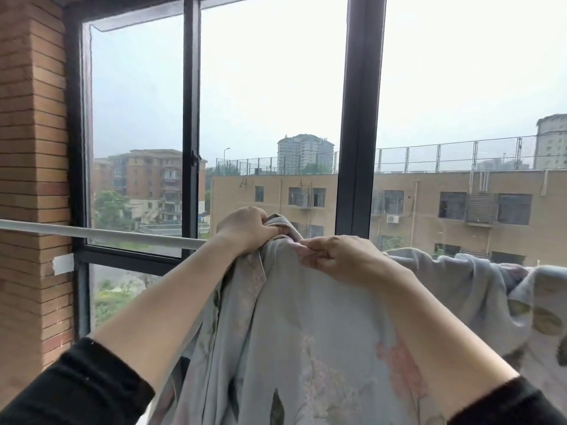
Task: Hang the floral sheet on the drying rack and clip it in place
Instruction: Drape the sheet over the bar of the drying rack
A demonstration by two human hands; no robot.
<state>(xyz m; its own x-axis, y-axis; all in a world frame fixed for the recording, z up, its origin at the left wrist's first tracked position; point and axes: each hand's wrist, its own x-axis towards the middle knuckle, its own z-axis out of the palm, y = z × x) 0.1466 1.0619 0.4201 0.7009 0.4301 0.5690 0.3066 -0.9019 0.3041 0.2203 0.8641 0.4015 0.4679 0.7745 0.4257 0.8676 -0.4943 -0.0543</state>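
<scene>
- Progress stood at partway, as I judged it: the floral sheet (306, 332) was bunched over the white rail of the drying rack (101, 233), with more of it heaped along the rail to my right.
- Clips were nowhere that I could see, so the clipping looked not yet begun, and the cloth needed spreading leftward along the bare stretch of rail.
- My left hand (245, 228) was raised to rail height, arm reaching up and forward, fingers curled tight around a gathered fold at the very top of the sheet.
- My right hand (340, 259) sat just beside it, knuckles up, thumb and fingers pinching the pink-tinged edge of the fabric.
- Both hands nearly touched, in front of the dark window frame (359, 118).
- Below my hands the sheet hung in loose folds between my forearms.
</scene>
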